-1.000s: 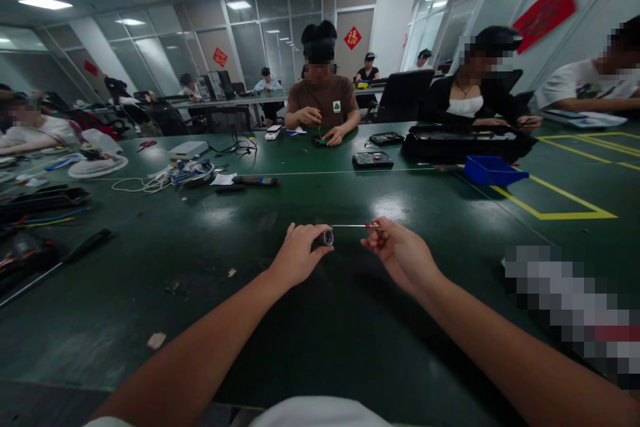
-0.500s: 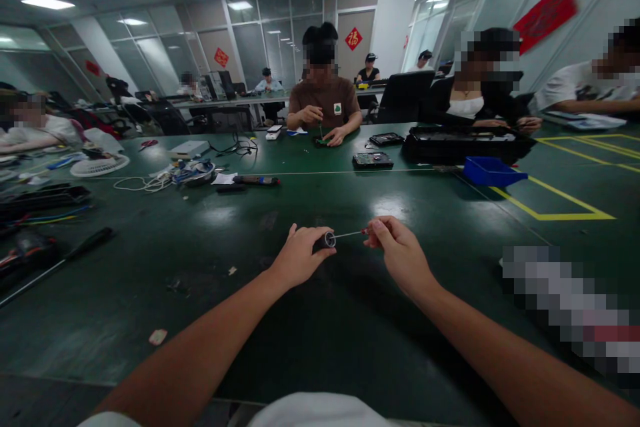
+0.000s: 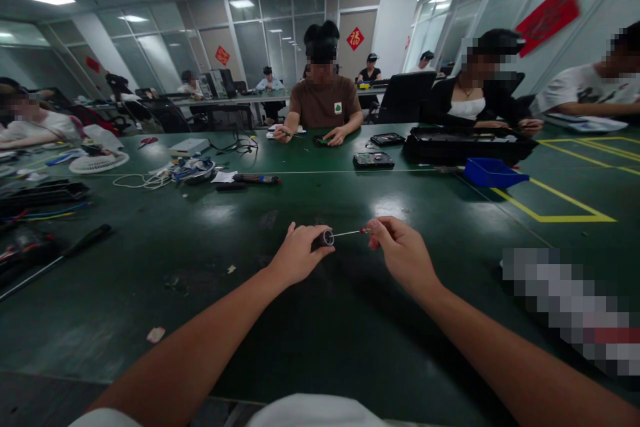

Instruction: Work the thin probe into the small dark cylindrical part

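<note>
My left hand (image 3: 299, 255) is wrapped round a dark cylindrical part (image 3: 327, 238) whose open, light-rimmed end faces right. Pinched in my right hand (image 3: 400, 248) is a thin screwdriver (image 3: 349, 233) with a red collar. Its slim metal shaft runs level to the left, and the tip goes into the cylinder's open end. My fingers cover most of the screwdriver handle and the far end of the cylinder. Both hands are held over the green table (image 3: 310, 333).
A long screwdriver (image 3: 85, 243) lies at the left, near black parts and coloured wires. Ahead are a pen-like tool (image 3: 257, 179), a cable bundle (image 3: 193, 170), a circuit-board unit (image 3: 373, 160) and a blue tray (image 3: 494, 172). A blurred-out object (image 3: 565, 307) lies right. Across the table, people sit working.
My hands and the screwdriver hold almost the same pose, with the tip still in the cylinder. The person opposite has moved one hand away from the small part, toward my left.
</note>
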Demonstrator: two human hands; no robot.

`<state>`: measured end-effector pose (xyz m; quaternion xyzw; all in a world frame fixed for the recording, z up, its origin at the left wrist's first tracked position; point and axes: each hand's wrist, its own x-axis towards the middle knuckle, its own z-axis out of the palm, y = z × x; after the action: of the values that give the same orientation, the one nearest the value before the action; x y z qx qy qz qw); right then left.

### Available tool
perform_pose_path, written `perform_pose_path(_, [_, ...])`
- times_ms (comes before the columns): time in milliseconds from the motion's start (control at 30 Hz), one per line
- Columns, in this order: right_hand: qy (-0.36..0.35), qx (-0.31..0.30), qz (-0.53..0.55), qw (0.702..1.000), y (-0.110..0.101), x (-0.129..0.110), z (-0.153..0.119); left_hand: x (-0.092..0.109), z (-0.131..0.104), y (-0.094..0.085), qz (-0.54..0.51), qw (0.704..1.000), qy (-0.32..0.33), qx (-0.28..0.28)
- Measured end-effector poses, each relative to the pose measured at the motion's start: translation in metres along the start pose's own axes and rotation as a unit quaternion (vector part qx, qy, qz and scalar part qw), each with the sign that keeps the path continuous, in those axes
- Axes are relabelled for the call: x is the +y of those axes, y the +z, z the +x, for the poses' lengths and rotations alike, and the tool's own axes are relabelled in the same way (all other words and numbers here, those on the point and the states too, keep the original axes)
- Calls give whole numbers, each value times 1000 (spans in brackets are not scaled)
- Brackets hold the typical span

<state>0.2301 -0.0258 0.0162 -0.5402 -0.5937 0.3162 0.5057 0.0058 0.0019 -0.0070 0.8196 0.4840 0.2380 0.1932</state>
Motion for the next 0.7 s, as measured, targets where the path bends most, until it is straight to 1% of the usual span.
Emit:
perform_pose_path(367, [12,11,-31,999,-3,0,3,3,1,-1,9,1000,-6,-1])
perform_pose_path(533, [24,5,-27,999,-3,-2,2,3,1,-3,3,1000,-8,-4])
perform_pose_path(700, [28,18,-22,999,-4,1,3,1,0,-2,-7,1000,-1,-4])
